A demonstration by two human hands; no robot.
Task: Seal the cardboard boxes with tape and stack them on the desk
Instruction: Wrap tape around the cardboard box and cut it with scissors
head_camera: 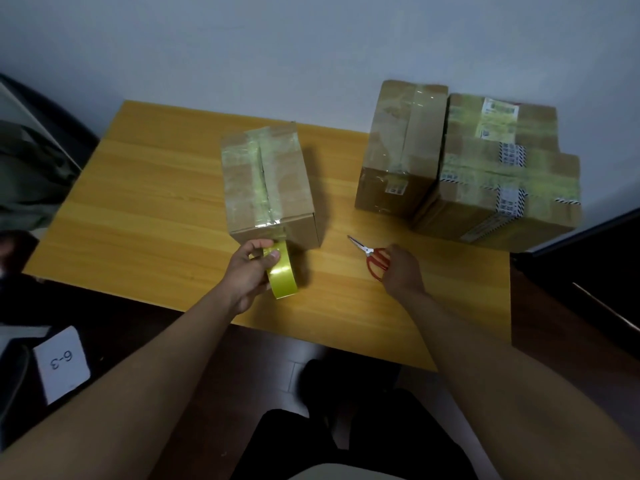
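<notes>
Left hand (247, 271) gripping yellow tape roll (281, 273), fingers curled round it, against near face of taped box (268, 183) at mid desk (145, 209). Right hand (401, 271) on red-handled scissors (372, 258) near front edge, grip unclear. Two sealed boxes (401, 147) (502, 168) side by side at far right corner.

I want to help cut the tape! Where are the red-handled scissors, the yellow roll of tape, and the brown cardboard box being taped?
red-handled scissors (375, 260): head view, on the red handle loop.
yellow roll of tape (282, 276): head view, on the roll's shiny outer band.
brown cardboard box (294, 188): head view, on its right top flap.
</notes>
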